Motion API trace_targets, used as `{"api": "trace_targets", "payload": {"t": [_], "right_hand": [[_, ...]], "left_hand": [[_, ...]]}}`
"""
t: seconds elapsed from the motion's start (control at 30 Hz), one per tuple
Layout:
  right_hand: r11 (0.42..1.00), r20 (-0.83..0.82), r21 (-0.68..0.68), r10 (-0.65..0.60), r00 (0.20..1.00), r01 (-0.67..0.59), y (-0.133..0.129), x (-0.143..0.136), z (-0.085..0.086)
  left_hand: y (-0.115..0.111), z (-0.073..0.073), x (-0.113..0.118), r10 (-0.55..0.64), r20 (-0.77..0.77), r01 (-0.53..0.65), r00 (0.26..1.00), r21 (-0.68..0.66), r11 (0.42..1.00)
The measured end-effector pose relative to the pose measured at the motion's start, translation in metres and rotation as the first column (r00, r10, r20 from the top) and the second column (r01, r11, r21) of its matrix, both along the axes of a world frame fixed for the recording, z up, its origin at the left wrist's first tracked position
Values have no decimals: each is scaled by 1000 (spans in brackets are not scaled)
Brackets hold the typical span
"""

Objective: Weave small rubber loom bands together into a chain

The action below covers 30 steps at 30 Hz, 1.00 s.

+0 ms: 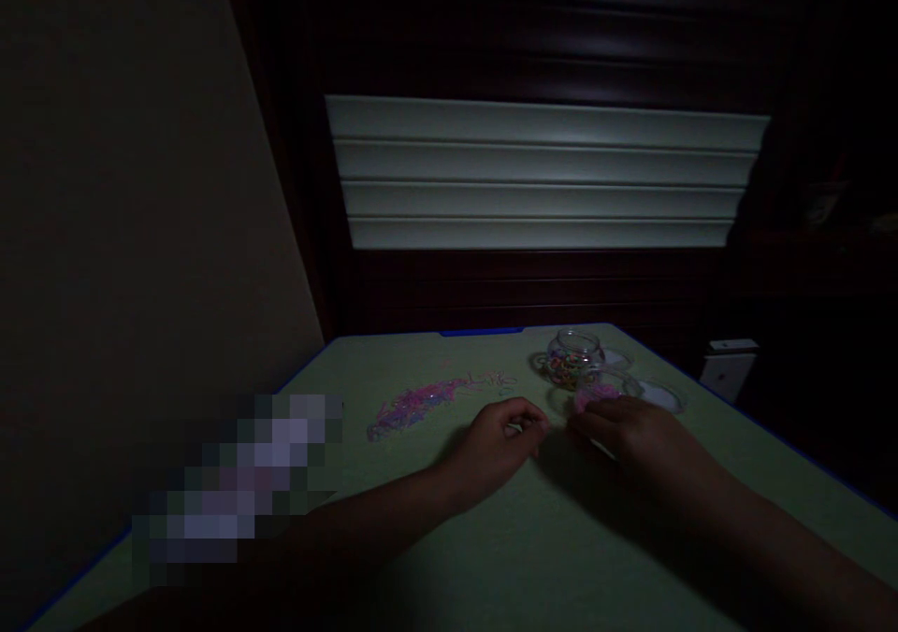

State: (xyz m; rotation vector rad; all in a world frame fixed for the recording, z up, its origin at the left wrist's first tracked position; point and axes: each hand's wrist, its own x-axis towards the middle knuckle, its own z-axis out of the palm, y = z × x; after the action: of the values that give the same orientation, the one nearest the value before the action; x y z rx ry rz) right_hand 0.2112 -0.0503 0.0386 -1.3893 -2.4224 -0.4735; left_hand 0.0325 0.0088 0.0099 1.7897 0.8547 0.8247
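Observation:
In dim light, my left hand [501,443] is over the middle of the green table, thumb and index finger pinched together; anything between the tips is too small to make out. My right hand [624,426] is just to its right, fingers closed beside a clear jar holding pink pieces [596,395]; what those fingertips hold is hidden. Behind it stands an open clear jar [573,359] with multicoloured small pieces inside. A loose pile of pink and purple small pieces [415,406] lies left of my hands, with a few pale ones trailing to the right.
Two round clear lids [659,396] lie by the jars at the right. The green table [505,557] has a blue edge. A pixelated pale area covers its left side. A wall rises at the left, and a white box [730,370] stands beyond the right edge.

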Motion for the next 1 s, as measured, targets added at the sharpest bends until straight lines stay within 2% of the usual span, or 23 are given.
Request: {"api": "trace_targets", "payload": {"t": [0.3, 0.7, 0.83, 1.0], "right_hand": [[1000, 1, 19, -5, 1000, 5, -1, 3, 1], [987, -3, 145, -63, 998, 62, 1, 12, 7], [956, 20, 253, -156, 988, 146, -1, 21, 13], [890, 30, 331, -343, 939, 314, -3, 27, 15]], "left_hand": [[-1, 0, 1, -41, 73, 40, 996, 14, 999], [-1, -1, -2, -29, 22, 29, 999, -41, 999], [-1, -1, -3, -31, 12, 32, 999, -41, 999], [0, -2, -3, -26, -2, 26, 1000, -41, 999]]}}
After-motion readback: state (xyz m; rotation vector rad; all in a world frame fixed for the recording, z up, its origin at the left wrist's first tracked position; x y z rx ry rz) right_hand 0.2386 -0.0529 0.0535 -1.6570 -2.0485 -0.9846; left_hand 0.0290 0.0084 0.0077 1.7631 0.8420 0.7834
